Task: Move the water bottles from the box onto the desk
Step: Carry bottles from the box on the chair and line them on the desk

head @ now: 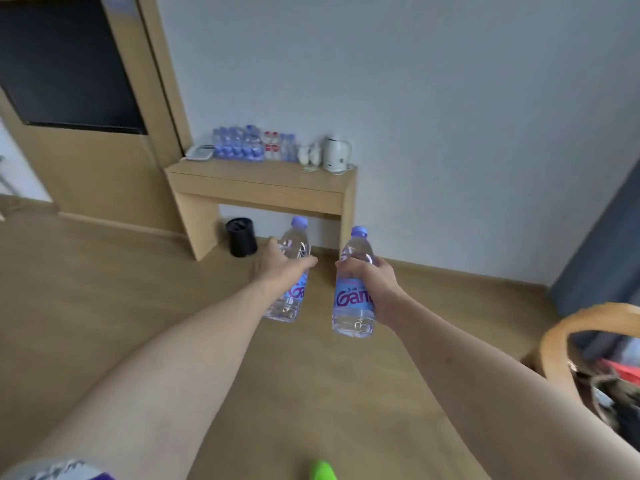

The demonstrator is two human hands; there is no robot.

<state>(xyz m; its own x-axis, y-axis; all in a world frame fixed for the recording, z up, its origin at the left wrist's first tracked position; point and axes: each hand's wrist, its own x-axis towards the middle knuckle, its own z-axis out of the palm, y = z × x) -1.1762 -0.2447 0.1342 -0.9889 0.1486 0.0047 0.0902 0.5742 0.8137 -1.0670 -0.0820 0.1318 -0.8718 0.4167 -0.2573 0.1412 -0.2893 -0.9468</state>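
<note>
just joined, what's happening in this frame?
A person is carrying two water bottles toward the desk, one per hand. The left hand grips the left bottle and the right hand grips the right bottle, both upright over the wooden floor. The desk already holds a cluster of bottles beside a white kettle. No box is in view.

2 clear bottles upright in air, more on desk.

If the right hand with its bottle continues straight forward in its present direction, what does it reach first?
Probably the right side panel of the desk, which lies just beyond the right hand and its bottle. Nothing shows between them, though depth is hard to judge from this single view.
</note>
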